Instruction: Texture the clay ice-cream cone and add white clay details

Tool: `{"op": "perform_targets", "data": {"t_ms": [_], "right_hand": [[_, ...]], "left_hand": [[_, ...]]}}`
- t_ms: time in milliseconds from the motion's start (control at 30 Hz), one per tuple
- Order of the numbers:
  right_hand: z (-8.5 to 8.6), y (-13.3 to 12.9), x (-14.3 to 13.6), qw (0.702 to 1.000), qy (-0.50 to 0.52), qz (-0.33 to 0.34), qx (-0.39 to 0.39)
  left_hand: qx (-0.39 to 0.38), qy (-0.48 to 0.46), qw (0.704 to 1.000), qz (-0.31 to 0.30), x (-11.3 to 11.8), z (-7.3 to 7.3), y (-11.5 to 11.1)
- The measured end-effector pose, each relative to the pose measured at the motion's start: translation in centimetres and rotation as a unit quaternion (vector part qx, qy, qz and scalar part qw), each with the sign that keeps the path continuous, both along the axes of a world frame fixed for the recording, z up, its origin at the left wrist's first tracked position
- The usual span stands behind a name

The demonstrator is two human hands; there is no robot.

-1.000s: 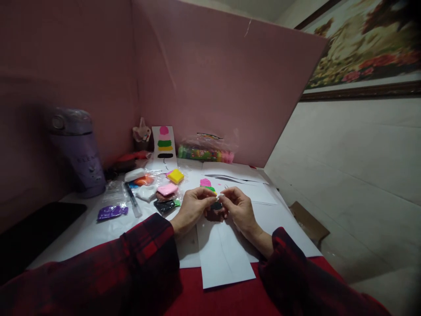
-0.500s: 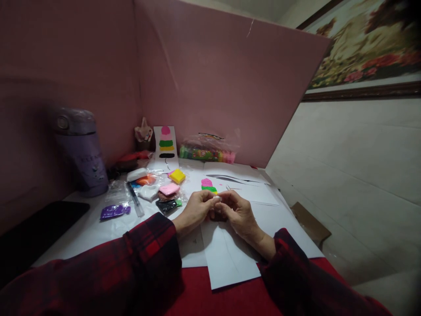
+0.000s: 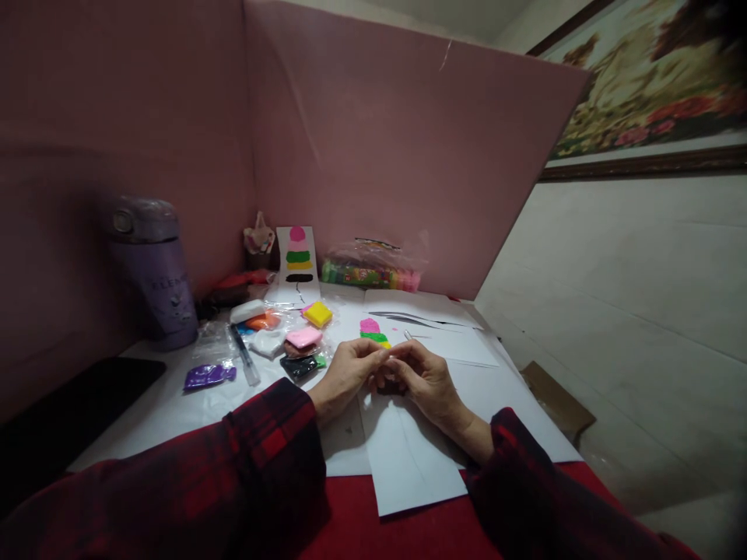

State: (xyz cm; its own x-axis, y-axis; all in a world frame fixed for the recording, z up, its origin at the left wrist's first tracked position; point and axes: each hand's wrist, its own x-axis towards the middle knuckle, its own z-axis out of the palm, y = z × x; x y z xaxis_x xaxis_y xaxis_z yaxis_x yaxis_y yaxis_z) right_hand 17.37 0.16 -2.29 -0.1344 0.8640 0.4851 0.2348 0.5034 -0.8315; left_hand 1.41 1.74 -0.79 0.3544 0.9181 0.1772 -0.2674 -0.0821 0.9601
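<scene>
My left hand (image 3: 350,377) and my right hand (image 3: 430,383) meet fingertip to fingertip over a white paper strip (image 3: 408,474). Both are closed in a pinch; whatever lies between the fingertips is hidden. Just beyond the fingers, pink, green and yellow patches (image 3: 373,330) show on the paper, partly covered by my hands. A dark patch sits beneath my fingers. Left of my left hand lie packs of clay: black (image 3: 299,367), pink (image 3: 304,337), yellow (image 3: 318,313) and purple (image 3: 210,376).
A purple bottle (image 3: 157,272) stands at the left, beside a black flat object (image 3: 87,404). A clear pen-like tool (image 3: 243,355) lies near the purple pack. At the back are a card with coloured bands (image 3: 297,264) and a plastic-wrapped colourful pack (image 3: 373,274).
The view has shifted slightly, so everything sits a little further right. The small white piece seen between my fingertips is now hidden; my hands remain together.
</scene>
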Motion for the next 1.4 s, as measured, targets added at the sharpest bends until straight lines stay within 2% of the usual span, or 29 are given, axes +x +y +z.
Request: {"op": "perform_targets", "data": {"t_ms": [233, 567, 800, 900, 1033, 1100, 1233, 1400], "right_hand": [[0.1, 0.0, -0.1, 1.0, 0.013, -0.012, -0.014], [-0.1, 0.2, -0.3, 0.997, 0.057, -0.025, -0.042], [0.2, 1.2, 0.1, 0.982, 0.14, -0.119, -0.04], [0.3, 1.3, 0.1, 0.983, 0.147, -0.088, -0.063], [0.3, 0.5, 0.0, 0.992, 0.096, 0.011, -0.081], [0.4, 0.1, -0.1, 0.995, 0.074, 0.027, -0.068], [0.5, -0.3, -0.3, 0.995, 0.088, 0.022, -0.04], [0.3, -0.4, -0.3, 0.996, 0.085, 0.028, -0.03]], "left_hand": [[-0.008, -0.015, 1.0, 0.023, 0.1, -0.2, 0.1], [-0.022, 0.019, 0.998, 0.064, 0.4, 0.0, 0.0], [0.0, -0.002, 0.985, 0.175, 0.0, 0.0, 0.5], [-0.009, -0.026, 0.989, 0.145, -0.2, 0.0, 0.5], [-0.005, 0.004, 0.999, 0.037, -0.2, 0.0, 0.1], [0.004, 0.031, 0.999, 0.005, -0.2, 0.0, 0.0], [0.011, 0.038, 0.999, 0.012, -0.3, 0.2, -0.2], [0.013, 0.043, 0.999, -0.013, -0.3, 0.6, -0.4]]}}
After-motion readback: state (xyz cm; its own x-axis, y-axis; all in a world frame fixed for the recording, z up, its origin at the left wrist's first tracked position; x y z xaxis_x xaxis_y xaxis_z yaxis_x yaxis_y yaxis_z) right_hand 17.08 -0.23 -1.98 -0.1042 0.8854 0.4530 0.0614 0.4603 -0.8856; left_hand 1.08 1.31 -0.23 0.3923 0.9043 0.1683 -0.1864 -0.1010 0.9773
